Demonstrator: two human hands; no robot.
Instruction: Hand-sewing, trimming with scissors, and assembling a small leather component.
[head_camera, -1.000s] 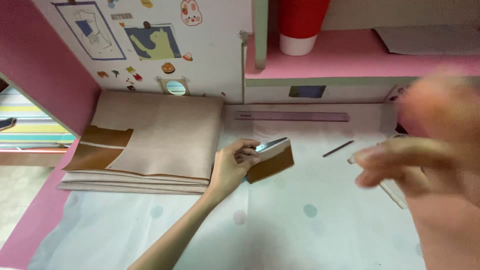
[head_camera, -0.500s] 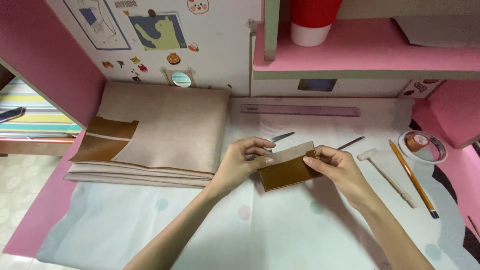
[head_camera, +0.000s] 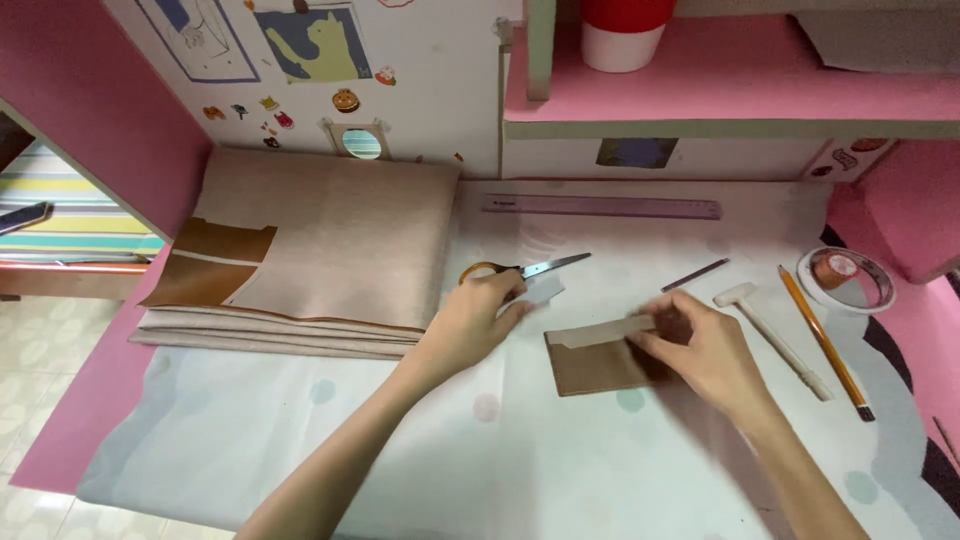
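Brown rectangular piece, flat on the pale cover near the middle of the desk; a lighter strip lies along its upper edge. Right hand presses down on the piece's right end, fingers flattened and close together, pinning it. Left hand, just left of the piece and apart from it, curls its fingers over the orange-handled scissors, whose blades point toward the far right; whether the handles are truly gripped cannot be told. To do this step well, the pinning hand should, in judgement, keep the piece flat and square while staying clear of the blades. Toward the far edge lies a long violet ruler. Toward the right edge: a thin dark stick, a small white mallet, an orange pencil, and a tape roll. Along the left edge sits folded beige fabric with a brown patch.
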